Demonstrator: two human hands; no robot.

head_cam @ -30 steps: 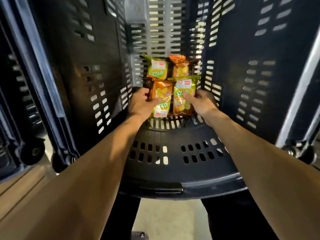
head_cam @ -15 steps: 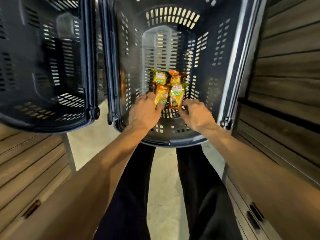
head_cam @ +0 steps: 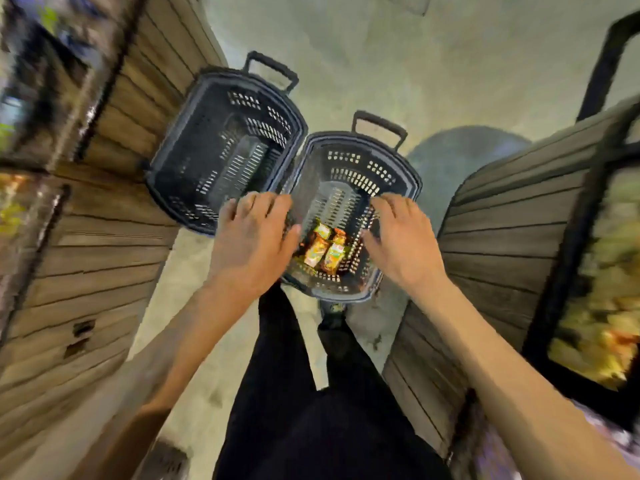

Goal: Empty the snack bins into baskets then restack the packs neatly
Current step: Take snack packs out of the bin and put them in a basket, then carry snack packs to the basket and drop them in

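Here, from above: left hand and right hand poised over the nearer basket, fingers spread and relaxed, gripping nothing, neither touching the packs. Snack packs lying flat on the basket floor at the end nearest the person, a small cluster set side by side and touching. Farther basket just beside it to the left, showing no packs inside.

Judged as the emptying stage, early on: one small batch placed, most of the basket floor bare, restacking not yet begun. Next move likely calls for a turn to the snack bin at right, blurred but apparently heaped with packs, and a two-handed scoop of several at once. Calls too for a light hold, to avoid crushing air-filled bags.

Packs: glossy film pouches, orange and yellow-green, pillow-shaped; probably slippery and prone to sliding when stacked. Baskets: dark rigid plastic, oblong with rounded corners, walls and floor pierced by rows of slots, each with a loop handle at the far end. Bin fronts: horizontal wooden slats, matte and weathered-looking. Floor: pale, mottled concrete.
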